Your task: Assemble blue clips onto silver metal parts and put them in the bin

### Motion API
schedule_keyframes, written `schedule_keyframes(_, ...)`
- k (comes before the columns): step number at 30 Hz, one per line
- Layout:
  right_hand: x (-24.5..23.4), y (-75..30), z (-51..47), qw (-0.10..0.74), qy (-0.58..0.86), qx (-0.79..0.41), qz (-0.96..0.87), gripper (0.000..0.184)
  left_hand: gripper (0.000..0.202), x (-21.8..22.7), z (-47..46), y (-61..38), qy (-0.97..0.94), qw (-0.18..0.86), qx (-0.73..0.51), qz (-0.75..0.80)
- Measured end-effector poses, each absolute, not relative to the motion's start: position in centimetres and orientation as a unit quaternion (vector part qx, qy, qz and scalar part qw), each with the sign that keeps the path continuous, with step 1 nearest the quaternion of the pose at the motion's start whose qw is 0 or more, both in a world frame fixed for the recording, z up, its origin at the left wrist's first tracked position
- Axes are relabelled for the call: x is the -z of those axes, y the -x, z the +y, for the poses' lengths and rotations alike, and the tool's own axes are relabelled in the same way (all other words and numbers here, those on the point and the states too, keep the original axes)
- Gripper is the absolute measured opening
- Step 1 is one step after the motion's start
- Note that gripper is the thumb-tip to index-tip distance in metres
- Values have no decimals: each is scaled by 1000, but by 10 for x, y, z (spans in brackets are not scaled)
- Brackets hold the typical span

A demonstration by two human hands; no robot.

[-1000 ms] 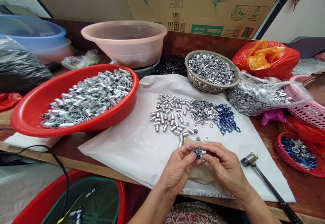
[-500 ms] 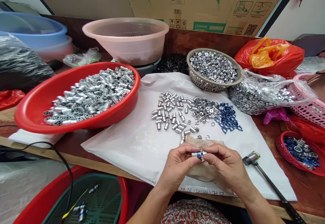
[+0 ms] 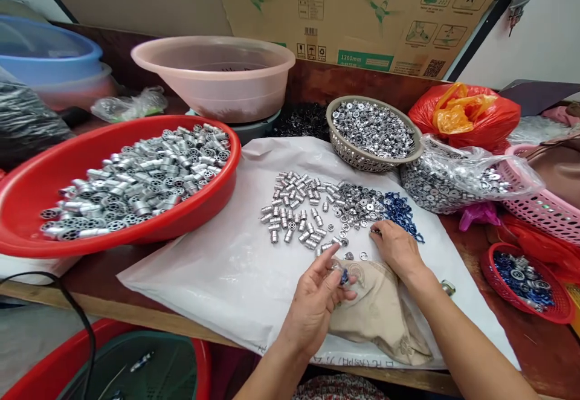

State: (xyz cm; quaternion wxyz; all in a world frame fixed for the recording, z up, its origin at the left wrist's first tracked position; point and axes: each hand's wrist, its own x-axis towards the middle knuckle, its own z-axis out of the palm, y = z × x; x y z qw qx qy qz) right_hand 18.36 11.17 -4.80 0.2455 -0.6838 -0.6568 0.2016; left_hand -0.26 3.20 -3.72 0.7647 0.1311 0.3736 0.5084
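My left hand (image 3: 312, 306) is shut on a small metal part with a blue ring (image 3: 343, 276), held between thumb and fingers above a crumpled beige cloth (image 3: 383, 315). My right hand (image 3: 394, 249) rests its fingertips on the white plastic sheet (image 3: 190, 273), at the edge of a spread of small silver discs (image 3: 357, 203). Blue rings (image 3: 401, 212) lie just beyond those fingers. Silver cylinders (image 3: 290, 216) lie to the left of the discs. The fingertips hide whether anything is pinched there.
A red basin (image 3: 181, 225) heaped with silver cylinders stands to the left. Behind the sheet are a woven basket (image 3: 344, 152) of discs and a plastic bag (image 3: 435, 188) of parts. A small red basket (image 3: 559, 309) sits at right, and a green-lined tub (image 3: 158, 370) sits below the table edge.
My right hand has left the part and moved forward to the spread of discs. My left hand keeps the part, and more of the beige cloth shows.
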Motion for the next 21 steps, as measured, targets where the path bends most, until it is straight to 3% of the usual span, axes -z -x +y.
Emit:
schedule_keyframes(4,40,-171,83,267,622,-304,-670,22,26,37,35,6,-119,776,-505,359)
schedule_keyframes(8,27,-154,47,329,513,-453,-651,23,29,41,36,4,-120,791,-493,342)
schedule_keyframes(21,30,-144,36,446,501,-551,-496,17,22,43,28,1,-133,808,-481,315)
